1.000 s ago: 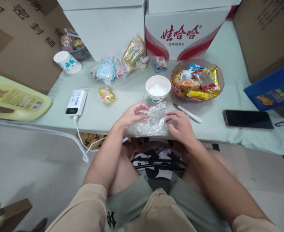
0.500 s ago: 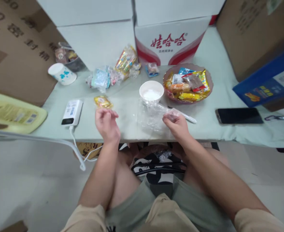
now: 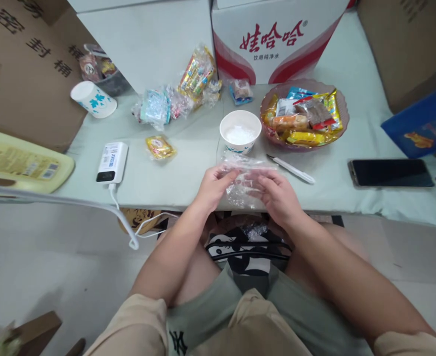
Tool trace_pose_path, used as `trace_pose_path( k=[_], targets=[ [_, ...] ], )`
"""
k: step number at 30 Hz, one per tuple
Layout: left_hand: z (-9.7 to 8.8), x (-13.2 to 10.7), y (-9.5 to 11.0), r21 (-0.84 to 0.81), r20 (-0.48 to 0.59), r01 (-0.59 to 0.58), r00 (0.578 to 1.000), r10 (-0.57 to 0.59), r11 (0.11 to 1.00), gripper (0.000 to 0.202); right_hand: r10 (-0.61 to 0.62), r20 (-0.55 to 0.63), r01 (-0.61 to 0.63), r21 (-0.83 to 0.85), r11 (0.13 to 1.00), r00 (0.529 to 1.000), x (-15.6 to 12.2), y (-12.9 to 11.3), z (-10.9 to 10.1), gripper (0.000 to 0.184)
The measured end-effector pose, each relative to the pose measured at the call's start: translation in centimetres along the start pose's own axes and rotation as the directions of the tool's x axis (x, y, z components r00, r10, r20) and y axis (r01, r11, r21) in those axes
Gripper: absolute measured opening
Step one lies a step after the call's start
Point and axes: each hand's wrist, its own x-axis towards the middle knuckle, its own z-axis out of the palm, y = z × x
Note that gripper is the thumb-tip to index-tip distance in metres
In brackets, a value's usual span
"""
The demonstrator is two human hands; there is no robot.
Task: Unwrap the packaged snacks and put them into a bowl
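Observation:
A crumpled clear plastic bag [image 3: 243, 190] is stretched between my two hands, just above the table's front edge. My left hand [image 3: 215, 185] pinches its left side between thumb and fingers. On the right side, my right hand [image 3: 279, 195] grips it the same way. Right behind the bag stands a white paper cup [image 3: 240, 132] with something whitish inside. A white-handled knife or cutter [image 3: 294, 169] lies to the right of the cup, near my right hand. To the left, a yellow wrapped snack [image 3: 160, 147] rests on the cloth.
A scalloped bowl [image 3: 346, 118] of wrapped snacks stands behind the cutter. A phone [image 3: 390, 173] lies at right. At left are a power bank [image 3: 112, 163] with a cable, a tipped paper cup [image 3: 95, 100] and a yellow bottle [image 3: 25, 160]. Snack packs [image 3: 154, 109] and boxes [image 3: 277, 44] line the back.
My left hand has moved right from beside the yellow snack and taken hold of the bag's left side. My right hand keeps its grip. The view has shifted slightly.

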Motion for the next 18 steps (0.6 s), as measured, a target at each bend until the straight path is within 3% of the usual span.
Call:
trace_pose_path(
  k=[2,4,6,8,9,11,14,16,18],
  targets=[
    [-0.3,0.4,-0.3,0.001,-0.075,0.025,0.997,-0.025,1.000,0.042,-0.144,-0.138,0.122,-0.160,0.980,0.980,0.2,0.0,-0.9,0.029],
    [-0.4,0.7,-0.4,0.038,-0.102,0.032,0.994,-0.028,0.999,0.041,-0.355,-0.160,0.274,-0.380,0.883,0.921,0.0,-0.2,-1.6,0.036],
    [-0.3,0.8,-0.3,0.057,-0.064,0.035,0.997,-0.031,0.998,0.042,-0.516,0.001,0.419,-0.585,0.695,0.857,-0.5,-0.4,-1.7,0.042],
    [0.1,0.6,-0.1,0.020,0.021,0.067,0.997,-0.067,0.998,0.043,-0.545,0.210,0.516,-0.695,0.501,0.812,-1.0,-0.6,-1.3,0.042],
    [0.3,0.5,0.0,-0.012,0.070,0.100,0.993,-0.099,0.995,0.045,-0.521,0.280,0.537,-0.715,0.447,0.806,-1.1,-0.5,-1.1,0.044],
    [0.6,0.1,0.2,-0.073,0.170,0.187,0.970,-0.172,0.980,0.049,-0.461,0.332,0.536,-0.722,0.437,0.823,-1.0,-0.2,-0.7,0.057],
    [0.4,-0.1,0.5,-0.081,0.285,0.236,0.936,-0.204,0.968,0.055,-0.392,0.314,0.491,-0.693,0.527,0.865,-0.3,0.4,-1.0,0.069],
    [-0.3,-0.1,0.7,0.029,0.327,0.184,0.927,-0.183,0.983,0.050,-0.353,0.289,0.448,-0.696,0.560,0.890,0.3,0.5,-1.6,0.056],
    [-1.2,-0.1,1.0,0.238,0.265,0.094,0.951,-0.157,0.967,0.038,-0.323,0.232,0.384,-0.730,0.565,0.917,0.6,0.4,-2.2,0.039]
  ],
)
